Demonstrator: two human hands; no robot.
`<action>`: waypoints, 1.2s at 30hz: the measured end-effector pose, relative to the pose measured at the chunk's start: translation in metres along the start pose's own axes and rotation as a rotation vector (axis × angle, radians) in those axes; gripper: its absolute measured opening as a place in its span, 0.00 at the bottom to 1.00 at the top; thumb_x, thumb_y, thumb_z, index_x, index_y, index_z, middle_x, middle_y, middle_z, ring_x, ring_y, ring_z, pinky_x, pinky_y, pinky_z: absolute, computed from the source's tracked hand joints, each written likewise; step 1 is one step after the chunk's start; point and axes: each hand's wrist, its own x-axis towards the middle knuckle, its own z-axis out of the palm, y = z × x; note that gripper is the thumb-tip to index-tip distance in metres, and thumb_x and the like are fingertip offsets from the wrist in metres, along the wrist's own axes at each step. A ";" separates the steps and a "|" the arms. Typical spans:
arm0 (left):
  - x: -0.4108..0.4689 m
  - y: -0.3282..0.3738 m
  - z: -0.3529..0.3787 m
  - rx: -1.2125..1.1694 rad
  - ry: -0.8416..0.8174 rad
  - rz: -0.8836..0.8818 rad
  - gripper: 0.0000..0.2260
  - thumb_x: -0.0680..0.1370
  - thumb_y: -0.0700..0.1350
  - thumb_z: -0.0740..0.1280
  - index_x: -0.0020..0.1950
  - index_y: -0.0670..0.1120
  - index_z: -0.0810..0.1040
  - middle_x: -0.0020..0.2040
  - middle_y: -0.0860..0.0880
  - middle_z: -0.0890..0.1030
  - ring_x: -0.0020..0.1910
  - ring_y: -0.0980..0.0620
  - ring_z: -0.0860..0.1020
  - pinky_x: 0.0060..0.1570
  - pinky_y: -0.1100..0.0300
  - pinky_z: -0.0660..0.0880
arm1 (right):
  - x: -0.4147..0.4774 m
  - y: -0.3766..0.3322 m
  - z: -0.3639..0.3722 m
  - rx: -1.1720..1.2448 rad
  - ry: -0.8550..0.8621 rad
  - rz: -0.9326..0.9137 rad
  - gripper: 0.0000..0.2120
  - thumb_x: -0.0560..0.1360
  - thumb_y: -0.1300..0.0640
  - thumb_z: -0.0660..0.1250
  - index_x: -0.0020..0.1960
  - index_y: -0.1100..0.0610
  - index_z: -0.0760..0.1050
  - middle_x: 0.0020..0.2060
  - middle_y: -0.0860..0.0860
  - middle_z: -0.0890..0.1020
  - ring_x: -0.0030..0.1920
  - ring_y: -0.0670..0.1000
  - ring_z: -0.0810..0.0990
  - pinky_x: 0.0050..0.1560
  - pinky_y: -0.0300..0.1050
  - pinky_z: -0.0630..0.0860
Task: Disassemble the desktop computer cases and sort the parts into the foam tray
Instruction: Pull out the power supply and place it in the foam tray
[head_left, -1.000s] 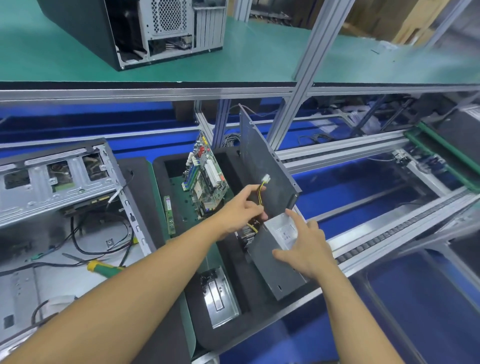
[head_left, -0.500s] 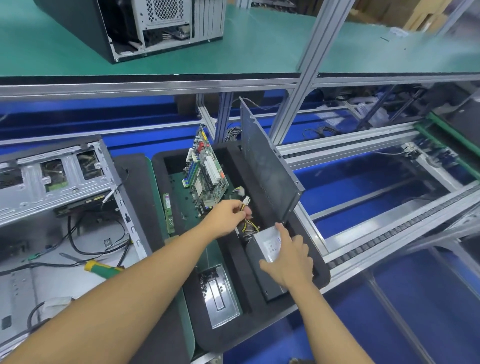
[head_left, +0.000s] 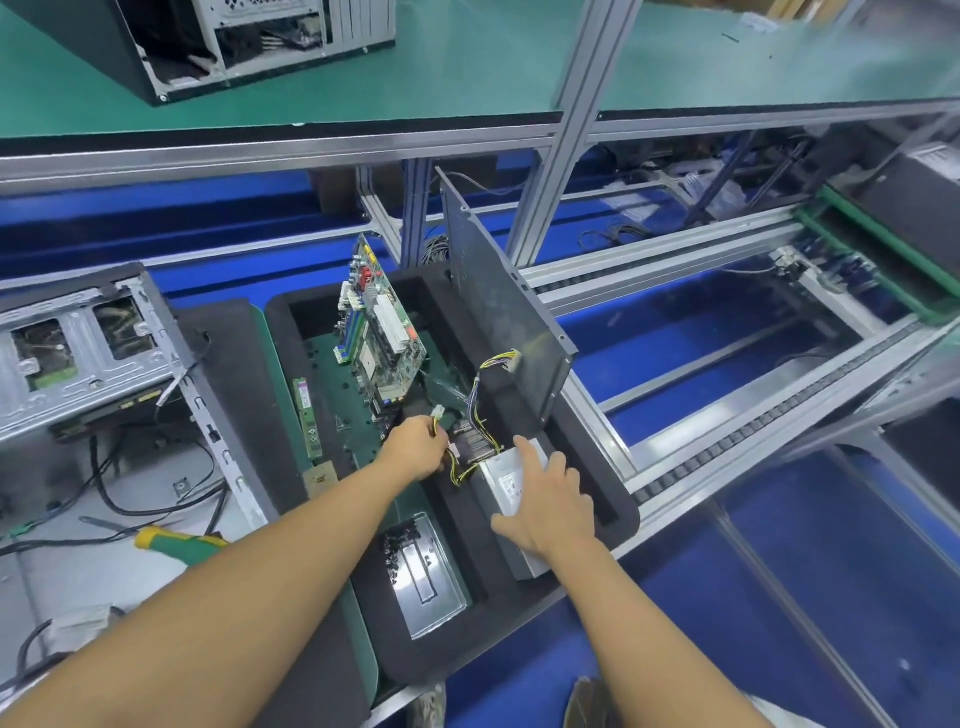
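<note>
No writing can be read: the white label (head_left: 511, 486) on the grey metal power supply box (head_left: 493, 470) and the print on the green memory stick (head_left: 306, 422) are too blurred.

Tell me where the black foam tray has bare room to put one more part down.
Bare dark green floor lies between the narrow green memory stick and the standing green motherboard in the black foam tray. It is crowded at the grey metal power supply: the left hand holds its yellow-and-black cables, the right hand rests on it.
</note>
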 end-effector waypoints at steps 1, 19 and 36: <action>-0.001 -0.003 0.000 0.004 -0.002 0.000 0.10 0.83 0.47 0.61 0.44 0.45 0.75 0.44 0.42 0.84 0.43 0.43 0.84 0.40 0.57 0.75 | 0.001 0.000 0.001 0.000 -0.013 -0.004 0.50 0.69 0.39 0.72 0.79 0.41 0.42 0.72 0.57 0.61 0.69 0.61 0.66 0.63 0.60 0.72; 0.030 0.013 0.023 0.903 0.014 0.258 0.26 0.75 0.60 0.69 0.65 0.44 0.75 0.66 0.44 0.74 0.69 0.42 0.69 0.66 0.49 0.67 | -0.012 0.006 0.025 0.092 0.117 0.015 0.53 0.67 0.39 0.72 0.77 0.36 0.37 0.63 0.53 0.65 0.61 0.57 0.69 0.55 0.55 0.75; 0.050 0.011 0.040 1.015 0.224 0.372 0.30 0.68 0.57 0.74 0.66 0.53 0.67 0.61 0.45 0.73 0.58 0.44 0.75 0.61 0.49 0.63 | -0.018 0.006 0.020 0.102 0.214 0.053 0.52 0.67 0.37 0.70 0.77 0.35 0.37 0.61 0.51 0.64 0.57 0.54 0.68 0.54 0.52 0.70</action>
